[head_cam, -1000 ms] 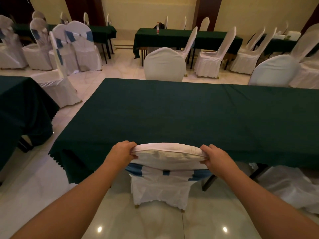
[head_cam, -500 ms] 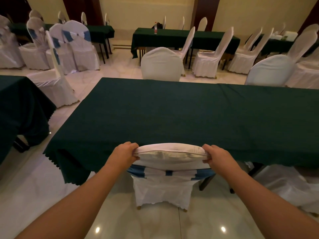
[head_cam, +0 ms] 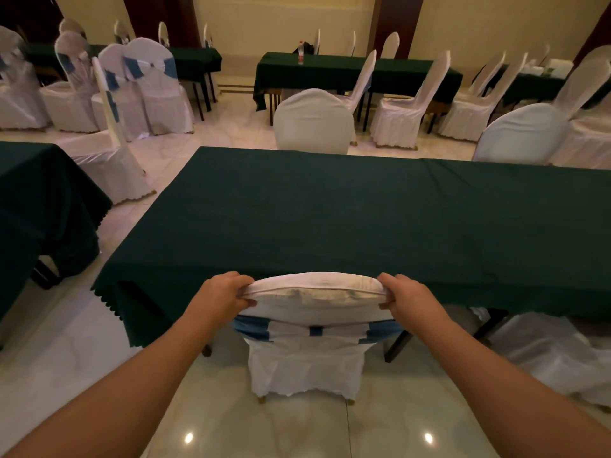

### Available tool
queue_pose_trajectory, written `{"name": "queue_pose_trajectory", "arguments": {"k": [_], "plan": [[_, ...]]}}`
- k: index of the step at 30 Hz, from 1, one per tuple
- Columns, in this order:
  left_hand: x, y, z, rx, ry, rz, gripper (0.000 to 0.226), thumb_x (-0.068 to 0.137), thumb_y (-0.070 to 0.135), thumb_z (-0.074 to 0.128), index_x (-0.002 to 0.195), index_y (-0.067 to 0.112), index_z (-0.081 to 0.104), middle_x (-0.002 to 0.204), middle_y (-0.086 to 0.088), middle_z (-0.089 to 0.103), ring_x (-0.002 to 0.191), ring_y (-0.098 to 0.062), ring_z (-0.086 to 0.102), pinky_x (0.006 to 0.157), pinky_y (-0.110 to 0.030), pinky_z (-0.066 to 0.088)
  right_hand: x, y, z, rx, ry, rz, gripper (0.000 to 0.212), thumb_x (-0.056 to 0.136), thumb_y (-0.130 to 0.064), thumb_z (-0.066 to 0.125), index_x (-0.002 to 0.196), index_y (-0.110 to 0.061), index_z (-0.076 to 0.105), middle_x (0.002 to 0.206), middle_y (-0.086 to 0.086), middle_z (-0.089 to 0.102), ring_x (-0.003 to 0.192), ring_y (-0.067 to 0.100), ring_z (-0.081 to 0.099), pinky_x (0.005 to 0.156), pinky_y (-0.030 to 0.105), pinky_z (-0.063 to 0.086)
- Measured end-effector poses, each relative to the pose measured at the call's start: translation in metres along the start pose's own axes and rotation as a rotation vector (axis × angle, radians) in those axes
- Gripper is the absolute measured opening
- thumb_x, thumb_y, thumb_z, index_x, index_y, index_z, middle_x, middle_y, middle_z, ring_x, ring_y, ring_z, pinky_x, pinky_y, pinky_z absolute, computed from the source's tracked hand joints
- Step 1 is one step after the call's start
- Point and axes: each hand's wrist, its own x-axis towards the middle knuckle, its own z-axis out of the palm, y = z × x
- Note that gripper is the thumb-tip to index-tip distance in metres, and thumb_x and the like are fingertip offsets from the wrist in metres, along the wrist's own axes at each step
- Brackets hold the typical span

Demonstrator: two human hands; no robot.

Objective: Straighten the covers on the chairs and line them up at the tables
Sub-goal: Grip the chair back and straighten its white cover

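A chair in a white cover (head_cam: 314, 299) with a blue sash across its back stands right in front of me, its back at the near edge of the long table with the dark green cloth (head_cam: 347, 209). My left hand (head_cam: 223, 297) grips the left top corner of the chair back. On the right top corner my right hand (head_cam: 408, 300) holds the cover the same way. The seat is hidden under the tablecloth.
Two covered chairs (head_cam: 314, 120) (head_cam: 522, 133) face me across the table. Another covered chair (head_cam: 555, 355) sits low at the right. A second green table (head_cam: 36, 193) lies left, with a side-on chair (head_cam: 109, 160) behind it. More tables and chairs fill the back.
The chair back has shifted slightly toward the table and to the left, with both hands still holding its top corners. My view moved a little closer.
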Motion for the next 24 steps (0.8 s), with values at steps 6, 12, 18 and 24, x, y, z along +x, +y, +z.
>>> {"name": "queue_pose_trajectory", "arguments": {"k": [6, 12, 18, 24], "plan": [[0.008, -0.007, -0.014, 0.021, -0.041, -0.073, 0.032, 0.082, 0.04, 0.078, 0.11, 0.032, 0.066, 0.093, 0.008, 0.059, 0.082, -0.011, 0.056, 0.074, -0.027, 0.046, 0.007, -0.023, 0.006, 0.024, -0.01, 0.016, 0.027, 0.091, -0.015, 0.066, 0.106, -0.031, 0.051, 0.093, -0.002, 0.054, 0.084, 0.02, 0.054, 0.074, 0.036, 0.05], [0.007, 0.0, -0.014, -0.017, -0.049, -0.078, 0.032, 0.081, 0.04, 0.079, 0.109, 0.032, 0.066, 0.089, 0.011, 0.057, 0.079, -0.008, 0.055, 0.074, -0.027, 0.045, 0.013, -0.02, 0.003, -0.027, -0.042, 0.059, 0.033, 0.088, -0.009, 0.065, 0.099, -0.034, 0.046, 0.091, -0.003, 0.054, 0.081, 0.018, 0.053, 0.072, 0.036, 0.05], [0.007, 0.007, -0.024, -0.051, -0.142, -0.03, 0.076, 0.063, 0.067, 0.081, 0.128, 0.04, 0.052, 0.11, 0.015, 0.06, 0.094, -0.008, 0.057, 0.084, -0.035, 0.052, 0.004, -0.016, 0.0, -0.003, -0.106, 0.088, 0.049, 0.082, -0.03, 0.08, 0.118, -0.035, 0.047, 0.108, -0.002, 0.054, 0.092, 0.018, 0.055, 0.081, 0.038, 0.053], [0.025, 0.079, -0.045, -0.115, -0.159, 0.247, 0.113, 0.049, 0.099, 0.056, 0.145, 0.046, 0.029, 0.144, 0.007, 0.047, 0.128, -0.017, 0.046, 0.105, -0.049, 0.043, -0.04, -0.004, -0.019, 0.171, 0.058, 0.124, 0.088, 0.078, -0.063, 0.072, 0.15, -0.043, 0.025, 0.143, -0.003, 0.044, 0.122, 0.02, 0.048, 0.09, 0.036, 0.048]]}}
